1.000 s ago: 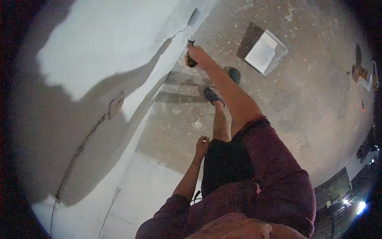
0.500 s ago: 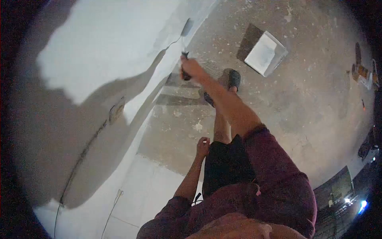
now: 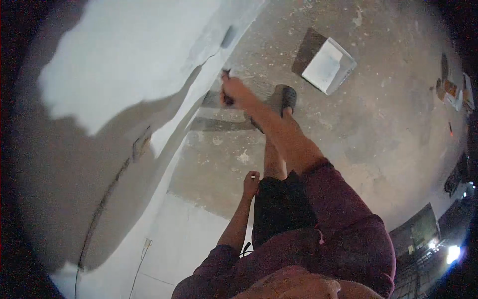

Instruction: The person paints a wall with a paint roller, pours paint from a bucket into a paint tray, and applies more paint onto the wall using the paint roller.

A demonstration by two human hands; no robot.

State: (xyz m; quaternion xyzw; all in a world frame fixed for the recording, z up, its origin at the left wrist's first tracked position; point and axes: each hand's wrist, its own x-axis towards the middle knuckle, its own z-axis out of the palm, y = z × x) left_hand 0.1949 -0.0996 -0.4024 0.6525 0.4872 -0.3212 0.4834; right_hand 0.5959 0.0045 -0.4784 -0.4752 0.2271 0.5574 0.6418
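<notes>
My right hand (image 3: 235, 93) is closed around the dark handle of a paint roller (image 3: 228, 37), arm stretched forward. The roller's grey head is by the lower part of the white wall (image 3: 124, 60), close to where it meets the floor; whether it touches cannot be made out. Its wire frame is blurred. Down beside my dark shorts, my left hand (image 3: 251, 184) hangs with fingers curled in, and nothing shows in it. A white paint tray (image 3: 323, 67) lies on the floor to the right, ahead of my feet.
The speckled concrete floor (image 3: 368, 129) spreads right of the wall. My dark shoe (image 3: 285, 97) stands between hand and tray. A wall box (image 3: 141, 144) with a dark cable sits at left. Assorted objects (image 3: 450, 92) lie at far right, and a bright light (image 3: 453, 254) glows lower right.
The roller head has moved slightly down and left along the wall, and my right hand has shifted a little with it. My left hand stays curled by my thigh.
</notes>
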